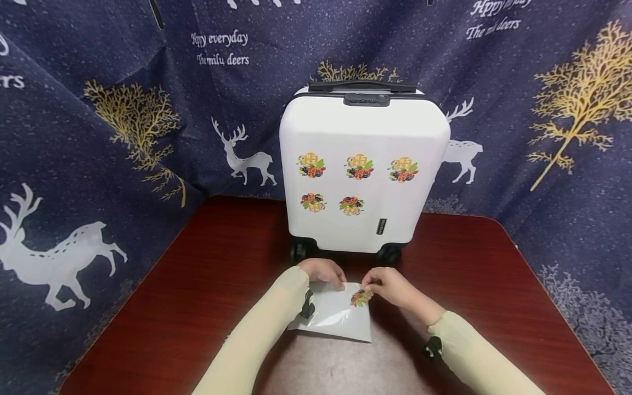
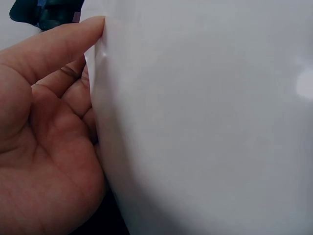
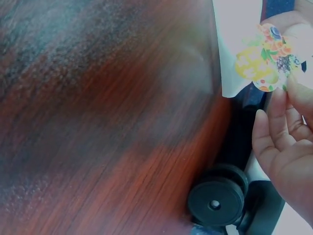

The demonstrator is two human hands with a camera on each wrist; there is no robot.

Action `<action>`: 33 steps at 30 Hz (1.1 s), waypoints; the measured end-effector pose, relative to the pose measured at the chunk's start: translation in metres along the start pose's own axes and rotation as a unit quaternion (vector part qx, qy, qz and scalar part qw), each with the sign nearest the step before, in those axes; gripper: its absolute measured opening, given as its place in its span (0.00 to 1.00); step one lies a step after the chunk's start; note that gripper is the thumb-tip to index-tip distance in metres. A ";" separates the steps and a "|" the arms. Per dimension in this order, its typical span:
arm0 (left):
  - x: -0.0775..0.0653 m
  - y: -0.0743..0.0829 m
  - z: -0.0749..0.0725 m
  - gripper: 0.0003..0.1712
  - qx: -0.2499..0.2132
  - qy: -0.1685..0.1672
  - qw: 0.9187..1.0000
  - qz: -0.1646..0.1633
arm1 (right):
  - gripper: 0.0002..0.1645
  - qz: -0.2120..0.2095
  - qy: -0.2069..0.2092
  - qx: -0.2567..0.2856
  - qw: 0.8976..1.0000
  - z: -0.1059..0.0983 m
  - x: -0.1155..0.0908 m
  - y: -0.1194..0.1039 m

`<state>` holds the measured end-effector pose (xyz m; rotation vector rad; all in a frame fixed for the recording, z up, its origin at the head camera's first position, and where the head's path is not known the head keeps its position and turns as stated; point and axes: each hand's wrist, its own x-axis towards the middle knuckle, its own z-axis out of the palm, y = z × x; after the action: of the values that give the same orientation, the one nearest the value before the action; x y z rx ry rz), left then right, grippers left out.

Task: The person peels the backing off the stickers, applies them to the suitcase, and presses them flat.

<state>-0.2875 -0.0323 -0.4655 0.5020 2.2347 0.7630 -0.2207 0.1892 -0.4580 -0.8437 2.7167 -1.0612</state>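
Note:
My left hand [image 1: 324,271] grips the top edge of a glossy white sheet [image 1: 336,315], thumb on its face and fingers behind, as the left wrist view shows. Between thumb and forefinger my right hand [image 1: 390,284] pinches a colourful fruit-and-flower sticker [image 1: 362,298] at the sheet's upper right. In the right wrist view the sticker [image 3: 266,61] appears in front of the sheet's edge; whether any of it still clings to the sheet I cannot tell. Behind both hands stands a white suitcase [image 1: 365,123] bearing several similar stickers in two rows.
The suitcase's black wheels [image 1: 390,255] rest on the dark red wooden table [image 1: 197,296]. A small black label [image 1: 382,226] sits low on the suitcase's front. Navy cloth [image 1: 237,93] printed with deer and trees hangs behind and beside the table.

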 end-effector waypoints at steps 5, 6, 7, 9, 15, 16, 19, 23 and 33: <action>-0.001 0.001 0.000 0.10 -0.003 0.000 1.000 -0.001 | 0.04 0.009 0.003 0.005 1.000 -0.003 -0.002 0.002; -0.001 0.001 0.000 0.10 -0.005 0.000 1.000 -0.001 | 0.05 0.010 0.004 0.006 1.000 -0.004 -0.003 0.003; -0.001 0.001 0.001 0.10 -0.006 0.000 1.000 -0.001 | 0.05 0.011 0.006 0.007 1.000 -0.004 -0.004 0.003; -0.001 0.001 0.001 0.10 -0.011 -0.002 1.000 -0.001 | 0.06 0.012 0.010 0.013 1.000 -0.005 -0.005 0.004; 0.000 -0.001 -0.001 0.10 -0.023 -0.005 1.000 0.002 | 0.05 0.012 0.019 0.033 0.999 -0.007 -0.007 0.006; 0.000 -0.001 -0.001 0.10 -0.024 -0.006 1.000 0.003 | 0.04 0.011 0.020 0.033 0.999 -0.007 -0.007 0.007; 0.000 -0.001 -0.001 0.10 -0.027 -0.009 1.000 0.006 | 0.03 0.011 0.026 0.031 0.999 -0.008 -0.009 0.008; 0.000 -0.001 -0.001 0.10 -0.034 -0.011 0.999 0.005 | 0.03 0.010 0.034 0.033 0.999 -0.010 -0.011 0.010; 0.000 -0.002 -0.001 0.10 -0.031 -0.013 0.999 0.004 | 0.02 0.009 0.053 0.045 0.998 -0.016 -0.017 0.015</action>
<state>-0.2888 -0.0339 -0.4658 0.4884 2.1784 0.8228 -0.2178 0.2165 -0.4572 -0.7686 2.7316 -1.2479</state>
